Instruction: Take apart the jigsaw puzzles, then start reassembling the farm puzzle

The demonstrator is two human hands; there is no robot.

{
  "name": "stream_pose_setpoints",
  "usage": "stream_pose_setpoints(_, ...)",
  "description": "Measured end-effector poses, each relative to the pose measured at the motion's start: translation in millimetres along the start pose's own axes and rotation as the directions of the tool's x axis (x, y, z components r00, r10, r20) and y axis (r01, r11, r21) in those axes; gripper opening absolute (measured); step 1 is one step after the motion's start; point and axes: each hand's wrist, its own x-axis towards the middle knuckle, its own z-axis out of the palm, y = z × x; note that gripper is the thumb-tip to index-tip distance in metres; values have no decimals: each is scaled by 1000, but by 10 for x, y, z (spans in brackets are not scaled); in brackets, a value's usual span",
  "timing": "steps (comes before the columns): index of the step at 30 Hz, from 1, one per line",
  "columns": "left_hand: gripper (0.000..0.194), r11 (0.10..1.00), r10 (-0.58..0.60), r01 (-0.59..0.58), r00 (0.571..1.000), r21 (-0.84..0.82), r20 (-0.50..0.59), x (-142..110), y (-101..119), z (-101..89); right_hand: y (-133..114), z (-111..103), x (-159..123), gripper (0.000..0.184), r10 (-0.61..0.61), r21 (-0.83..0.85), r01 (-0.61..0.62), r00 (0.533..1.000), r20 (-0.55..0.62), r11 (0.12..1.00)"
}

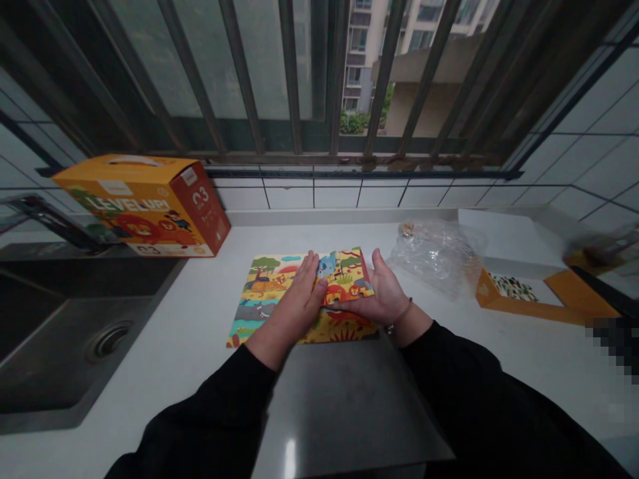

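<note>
A bundle of colourful jigsaw puzzle pieces [348, 274], printed with animals, is held between my two hands. My right hand [383, 296] supports it from below and at the right, palm turned inward and thumb raised. Against its left side presses my left hand [298, 301], fingers stretched together and thumb at the bundle's near left corner. Beneath both hands a larger animal picture sheet [262, 286] lies flat on the white counter [190, 326], partly covered by my hands. How many pieces are in the bundle I cannot tell.
An orange carton [144, 206] with a handle stands at the back left beside the sink [60, 332] and tap [60, 226]. Crumpled clear plastic [434, 256] lies to the right, by an open orange-and-white box [524, 309]. Barred windows [294, 80] rise behind the counter.
</note>
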Motion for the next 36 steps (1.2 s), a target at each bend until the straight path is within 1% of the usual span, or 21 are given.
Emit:
stream_pose_setpoints(4, 84, 1000, -9, 6, 994, -30, -111, 72, 118, 147, 80, 71, 21, 98, -26, -3, 26, 1000, -10, 1000)
stream_pose_setpoints(8, 85, 989, -149, 146, 978, -37, -142, 150, 233, 338, 161, 194, 40, 94, -24, -19, 24, 1000, 3, 1000)
stream_pose_setpoints(11, 82, 976, -219, 214, 961, -53, -168, 196, 289, 446, 229, 298, 79, 83, -76, -44, 75, 997, -19, 996)
stream_pose_setpoints(15, 80, 968, -249, 241, 947, -63, -204, 225, 368, 493, 289, 364, 145, 64, -167, -78, 164, 986, -30, 983)
stream_pose_setpoints(19, 81, 970, -244, 236, 947, -64, -210, 228, 441, 488, 300, 365, 175, 56, -174, -65, 171, 984, -46, 983)
stream_pose_setpoints(25, 81, 966, -258, 252, 947, -56, -189, 226, 469, 537, 306, 382, 163, 62, -134, -59, 129, 987, -92, 990)
stream_pose_setpoints(28, 81, 969, -244, 245, 956, -11, -166, 220, 467, 574, 326, 394, 153, 65, -158, -61, 153, 984, -82, 986)
stream_pose_setpoints(33, 80, 984, -162, 173, 970, 42, -182, 194, 519, 541, 358, 445, 84, 74, -210, -107, 205, 977, -44, 973)
stream_pose_setpoints(36, 80, 995, -60, 77, 973, 68, -223, 170, 598, 464, 354, 520, 16, 82, -228, -103, 224, 973, -30, 969)
